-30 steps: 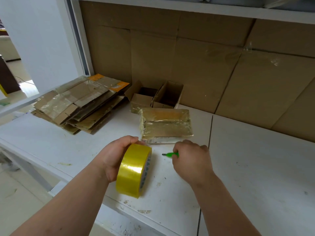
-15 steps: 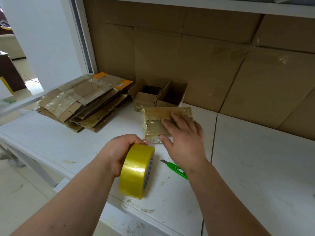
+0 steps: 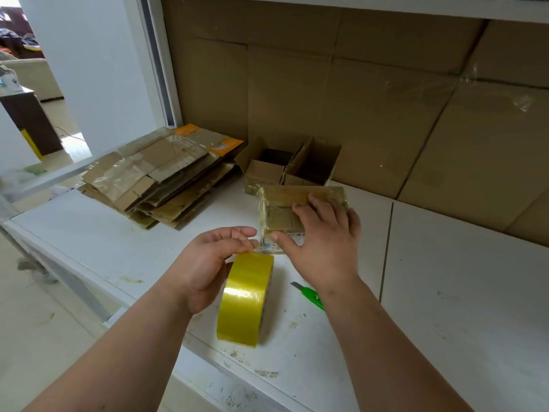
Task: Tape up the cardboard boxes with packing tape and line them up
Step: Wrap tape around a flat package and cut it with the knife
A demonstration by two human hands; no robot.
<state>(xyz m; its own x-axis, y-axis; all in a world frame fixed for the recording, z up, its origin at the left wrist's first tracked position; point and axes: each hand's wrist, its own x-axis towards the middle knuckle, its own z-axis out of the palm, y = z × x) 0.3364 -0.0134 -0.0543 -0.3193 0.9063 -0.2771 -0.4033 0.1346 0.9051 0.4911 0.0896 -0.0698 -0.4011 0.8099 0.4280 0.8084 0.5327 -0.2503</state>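
Note:
A small closed cardboard box [image 3: 279,212], wrapped in glossy tape, lies on the white table [image 3: 445,292]. My right hand [image 3: 323,245] rests on top of it with fingers spread, and the thumb presses its near face. My left hand [image 3: 211,263] grips a roll of yellow packing tape [image 3: 245,301] standing on edge just in front of the box. A short strip of tape runs from the roll to the box's near face. A green utility knife [image 3: 312,297] lies on the table, partly under my right wrist.
Two small open cardboard boxes [image 3: 267,171] [image 3: 315,165] stand behind the taped box against the cardboard-lined back wall. A stack of flattened cartons [image 3: 157,176] lies at the left. The table's near edge [image 3: 237,379] runs below the roll.
My right hand put the green knife down and moved onto the box. The left hand has kept the tape roll in front of the box.

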